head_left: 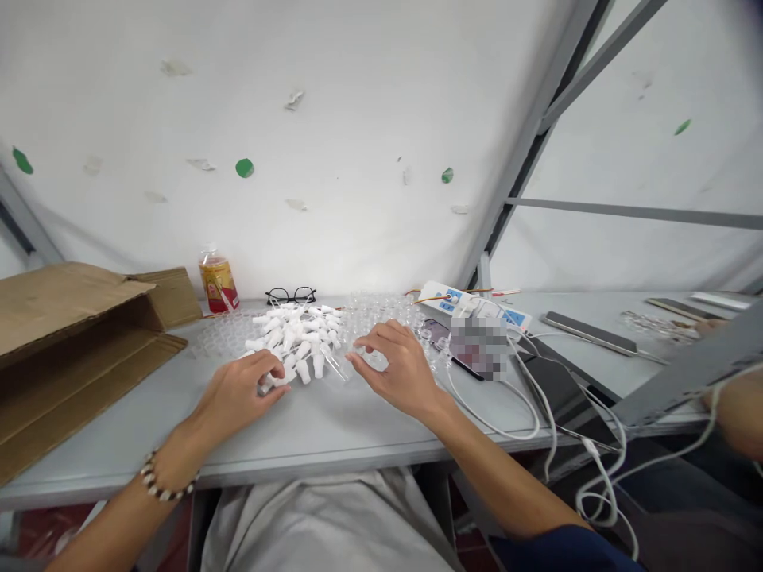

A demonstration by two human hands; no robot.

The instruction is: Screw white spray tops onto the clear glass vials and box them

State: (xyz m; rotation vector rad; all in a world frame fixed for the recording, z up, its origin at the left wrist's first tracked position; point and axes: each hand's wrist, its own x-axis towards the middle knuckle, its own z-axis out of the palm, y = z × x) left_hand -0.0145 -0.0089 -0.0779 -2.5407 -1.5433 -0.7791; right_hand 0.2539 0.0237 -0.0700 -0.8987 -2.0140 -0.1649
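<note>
My left hand [238, 389] is at the near left edge of a pile of white plastic tapered tips [298, 334]. Its fingers are curled, with a gap between thumb and forefinger; whitish pieces show through that gap, and I see none gripped. My right hand [400, 369] hovers right of the pile, thumb and forefinger apart with nothing between them. Just behind it spread many small clear plastic or glass pieces [358, 314]. A few clear tubes [335, 364] lie between the hands, against the pile. More clear pieces [223, 334] lie left of the white ones.
An open cardboard box [77, 310] stands at left, beside a red-and-yellow-labelled bottle [218, 282]. Glasses [291, 295] lie by the wall. At right are a power strip [470, 302], a phone [438, 330], white cables [540, 397] and a metal frame post [530, 151]. Another person's arm [739, 413] shows far right.
</note>
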